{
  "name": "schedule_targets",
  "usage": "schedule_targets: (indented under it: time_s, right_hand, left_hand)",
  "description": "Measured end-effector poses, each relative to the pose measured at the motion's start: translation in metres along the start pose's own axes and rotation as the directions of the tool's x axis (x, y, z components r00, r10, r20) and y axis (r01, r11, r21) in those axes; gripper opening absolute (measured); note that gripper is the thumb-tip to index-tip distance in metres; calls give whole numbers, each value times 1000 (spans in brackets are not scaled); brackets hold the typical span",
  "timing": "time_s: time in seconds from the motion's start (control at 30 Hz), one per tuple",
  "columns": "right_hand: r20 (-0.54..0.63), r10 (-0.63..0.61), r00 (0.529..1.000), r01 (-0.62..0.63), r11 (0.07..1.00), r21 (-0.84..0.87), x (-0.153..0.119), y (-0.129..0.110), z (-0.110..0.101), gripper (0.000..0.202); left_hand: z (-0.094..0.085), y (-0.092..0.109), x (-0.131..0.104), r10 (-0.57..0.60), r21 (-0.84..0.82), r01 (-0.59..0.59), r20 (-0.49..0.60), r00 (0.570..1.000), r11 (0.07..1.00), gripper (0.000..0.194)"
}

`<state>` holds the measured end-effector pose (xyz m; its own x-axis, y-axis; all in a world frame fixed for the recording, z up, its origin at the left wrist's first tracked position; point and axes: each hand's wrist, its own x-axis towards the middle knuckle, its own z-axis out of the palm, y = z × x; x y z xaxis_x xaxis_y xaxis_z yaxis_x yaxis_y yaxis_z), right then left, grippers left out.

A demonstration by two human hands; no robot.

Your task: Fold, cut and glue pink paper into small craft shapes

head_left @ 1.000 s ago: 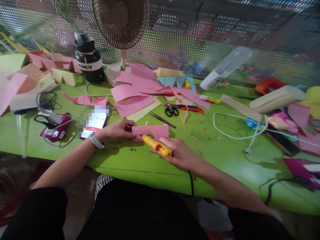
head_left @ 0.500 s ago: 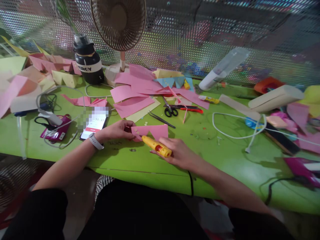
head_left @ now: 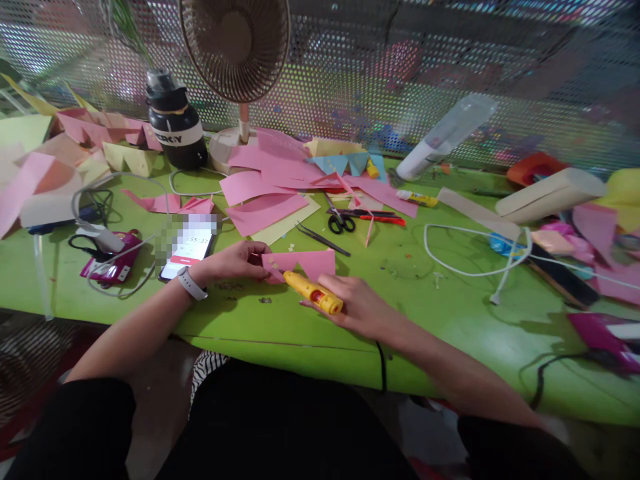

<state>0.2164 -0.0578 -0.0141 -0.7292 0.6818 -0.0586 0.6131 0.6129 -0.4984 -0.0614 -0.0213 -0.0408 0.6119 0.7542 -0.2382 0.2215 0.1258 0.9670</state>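
Note:
My left hand, with a pale watch band on the wrist, pinches the left end of a folded pink paper piece with a V-shaped notch in its upper edge. A yellow glue gun is gripped in my right hand. Its tip points left at the lower edge of the paper near my left fingers; whether it touches the paper I cannot tell. A black cord hangs over the table edge below my right wrist. Some fingers of both hands are hidden.
Tweezers, black-handled scissors and pink sheets lie beyond my hands. A lit phone is by my left wrist. A fan and black bottle stand behind. A white cable loops at right.

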Motion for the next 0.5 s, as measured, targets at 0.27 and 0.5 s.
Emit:
schedule_targets:
  time_s: [0.27, 0.5]
  right_hand:
    - [-7, -4, 1000, 4, 1000, 4, 0, -1, -1, 18]
    - [2, -9, 1000, 9, 1000, 5, 0, -2, -3, 16]
  left_hand:
    - [1, 0, 0, 4, -31, -3, 14, 1000, 999, 32]
    - [1, 3, 0, -11, 9, 11, 7, 1000, 1000, 32]
